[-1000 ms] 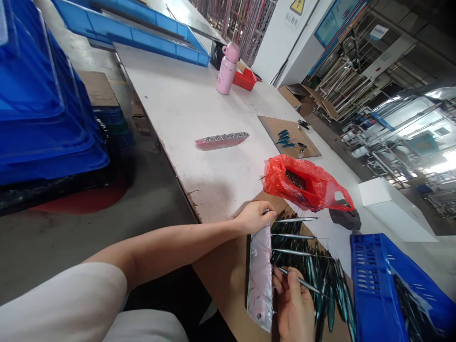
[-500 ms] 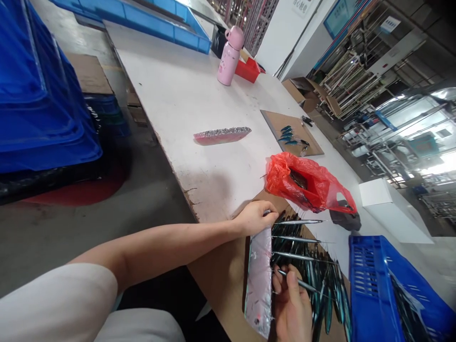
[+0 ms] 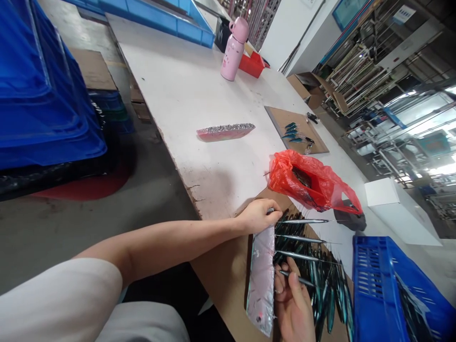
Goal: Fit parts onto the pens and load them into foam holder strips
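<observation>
A long pinkish-silver, foil-like strip [image 3: 261, 280] lies lengthwise below my left hand [image 3: 260, 216], whose curled fingers grip its far end. Several slender silver pieces, pointed like fishing lures [image 3: 302, 221], stick out sideways from the strip's right edge. My right hand [image 3: 294, 304] is beside that edge, pinching another dark slender lure-like piece [image 3: 299, 278], with its tip close to the strip. Whether the tip touches the strip, I cannot tell. Under and beyond the right hand lies a pile of dark teal lure-like pieces [image 3: 329, 294] on brown cardboard [image 3: 217, 275].
A red plastic bag [image 3: 285, 175] sits past the pile, with a blue crate [image 3: 370, 285] at right. Farther up the white table are a second glittery strip [image 3: 226, 133], a board with small lures [image 3: 302, 123] and a pink bottle [image 3: 233, 54]. Blue bins [image 3: 46, 109] stand at left.
The view has shifted slightly. Both hands keep their places at the strip, and the right fingers have moved a little around the slender piece.
</observation>
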Available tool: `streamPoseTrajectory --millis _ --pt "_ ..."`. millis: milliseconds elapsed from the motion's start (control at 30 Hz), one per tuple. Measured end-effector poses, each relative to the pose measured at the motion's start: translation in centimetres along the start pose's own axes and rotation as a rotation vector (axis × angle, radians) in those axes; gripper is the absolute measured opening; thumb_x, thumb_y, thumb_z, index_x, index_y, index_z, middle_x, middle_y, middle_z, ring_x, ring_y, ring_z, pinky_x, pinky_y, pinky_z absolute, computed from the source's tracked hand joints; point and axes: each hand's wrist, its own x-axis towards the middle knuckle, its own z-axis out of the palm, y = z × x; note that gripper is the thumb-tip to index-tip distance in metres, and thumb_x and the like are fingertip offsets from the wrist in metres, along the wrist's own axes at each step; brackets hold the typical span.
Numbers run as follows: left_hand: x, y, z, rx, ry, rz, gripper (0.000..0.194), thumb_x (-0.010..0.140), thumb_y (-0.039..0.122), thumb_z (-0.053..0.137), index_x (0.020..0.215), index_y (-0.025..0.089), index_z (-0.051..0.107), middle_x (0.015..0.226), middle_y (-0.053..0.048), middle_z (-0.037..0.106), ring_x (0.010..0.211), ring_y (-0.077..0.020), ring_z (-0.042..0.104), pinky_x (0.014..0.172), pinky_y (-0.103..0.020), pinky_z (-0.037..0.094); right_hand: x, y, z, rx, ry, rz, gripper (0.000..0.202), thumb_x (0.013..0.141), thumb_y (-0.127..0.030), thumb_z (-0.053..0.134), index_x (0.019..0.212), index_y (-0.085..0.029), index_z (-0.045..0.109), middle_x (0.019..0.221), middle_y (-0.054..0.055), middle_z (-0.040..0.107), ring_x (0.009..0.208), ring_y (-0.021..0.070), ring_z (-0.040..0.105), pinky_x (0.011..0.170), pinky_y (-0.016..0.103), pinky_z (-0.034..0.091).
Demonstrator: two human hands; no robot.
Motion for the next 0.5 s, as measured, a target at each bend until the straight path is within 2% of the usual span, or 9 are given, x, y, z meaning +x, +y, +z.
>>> streamPoseTrajectory --millis 167,500 --pt "-0.02 -0.01 -0.06 -0.012 -0.007 0.009 0.018 0.078 0.026 0.046 0.08 0.017 0.061 0.077 0.002 0.063 0.071 -0.0096 0.055 0.069 -0.018 0.041 -0.03 0.0 0.05 -0.006 -0.036 -0.017 0.053 0.061 -0.034 0.077 0.108 -0.02 0.058 0.094 0.004 0.063 0.086 0.0175 0.061 0.077 0.024 0.051" --pt "-0.02 0.3 -0.24 -0.003 -0.024 -0.006 0.018 0.077 0.025 0.046 0.079 0.018 0.062 0.078 0.002 0.063 0.073 -0.0105 0.056 0.068 -0.019 0.042 0.09 0.32 0.0 -0.038 -0.023 -0.045 0.051 0.062 -0.036 0.076 0.108 -0.022 0.057 0.099 0.004 0.061 0.088 0.0179 0.061 0.075 0.025 0.051"
